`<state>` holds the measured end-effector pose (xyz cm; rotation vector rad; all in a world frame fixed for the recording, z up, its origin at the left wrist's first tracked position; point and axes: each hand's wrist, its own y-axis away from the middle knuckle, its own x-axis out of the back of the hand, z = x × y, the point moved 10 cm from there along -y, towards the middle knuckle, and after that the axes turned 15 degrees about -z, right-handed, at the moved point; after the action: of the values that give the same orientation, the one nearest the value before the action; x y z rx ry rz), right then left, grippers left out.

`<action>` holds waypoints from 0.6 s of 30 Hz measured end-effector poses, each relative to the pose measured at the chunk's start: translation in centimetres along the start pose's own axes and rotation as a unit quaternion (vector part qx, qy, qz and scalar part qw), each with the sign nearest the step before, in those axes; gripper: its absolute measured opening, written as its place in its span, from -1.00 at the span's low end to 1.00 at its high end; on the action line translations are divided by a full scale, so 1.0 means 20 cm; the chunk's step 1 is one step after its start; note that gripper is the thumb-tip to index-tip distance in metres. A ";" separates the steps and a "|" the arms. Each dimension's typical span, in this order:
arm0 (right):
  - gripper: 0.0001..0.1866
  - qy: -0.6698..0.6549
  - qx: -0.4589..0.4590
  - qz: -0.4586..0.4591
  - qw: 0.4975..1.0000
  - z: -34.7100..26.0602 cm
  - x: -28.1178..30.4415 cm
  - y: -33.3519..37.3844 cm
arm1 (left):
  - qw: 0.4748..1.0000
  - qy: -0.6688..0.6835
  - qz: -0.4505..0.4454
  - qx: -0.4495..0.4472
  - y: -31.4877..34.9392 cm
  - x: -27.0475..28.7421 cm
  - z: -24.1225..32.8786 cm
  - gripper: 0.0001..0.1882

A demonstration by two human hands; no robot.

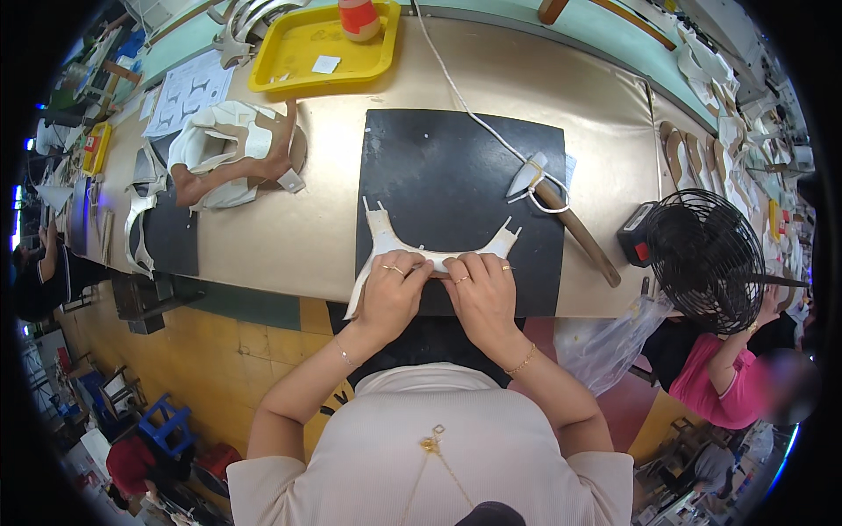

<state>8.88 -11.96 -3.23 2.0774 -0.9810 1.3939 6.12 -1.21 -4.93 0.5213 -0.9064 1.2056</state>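
A white, curved cut piece [383,231], which looks like a shoe-upper part with narrow strap ends, lies at the near side of a black mat [465,162]. My left hand [393,287] grips its near edge left of the middle, thumb and fingers pressed together. Close beside it, my right hand [482,294] pinches the same edge, fingers curled over it. The fingers hide part of that edge. Right of the piece, a hammer [574,223] with a wooden handle rests across the mat's edge, a white cord [478,114] reaching its head.
Brown and white cut pieces [232,158] are piled at the left. A yellow tray [303,74] with a red-and-white container [359,19] stands at the back. A black fan [706,259] is at the right, near a person in pink [715,381]. A plastic bag [605,351] hangs at the front edge.
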 end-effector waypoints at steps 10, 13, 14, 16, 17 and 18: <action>-0.79 -0.176 -0.065 0.038 0.981 0.10 -0.05 -0.02 | 0.986 0.083 -0.032 0.142 -0.04 -0.01 -0.12 -0.74; -0.80 -0.212 -0.080 0.041 0.973 0.13 -0.07 -0.02 | 0.977 0.123 -0.059 0.164 -0.05 -0.02 -0.17 -0.78; -0.81 -0.214 -0.076 0.045 0.973 0.13 -0.07 -0.02 | 0.974 0.136 -0.067 0.170 -0.05 -0.02 -0.18 -0.80; -0.81 -0.218 -0.067 0.054 0.972 0.13 -0.06 -0.01 | 0.971 0.145 -0.076 0.174 -0.05 -0.02 -0.18 -0.83; -0.81 -0.212 -0.061 0.057 0.974 0.12 -0.05 -0.01 | 0.970 0.148 -0.081 0.176 -0.05 -0.02 -0.18 -0.84; -0.82 -0.205 -0.052 0.062 0.975 0.11 -0.05 -0.01 | 0.971 0.146 -0.081 0.173 -0.06 -0.02 -0.17 -0.85</action>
<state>10.14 -13.11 -4.95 2.3055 -1.3355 0.9570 8.27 0.87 -7.01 0.6619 -0.3953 1.2555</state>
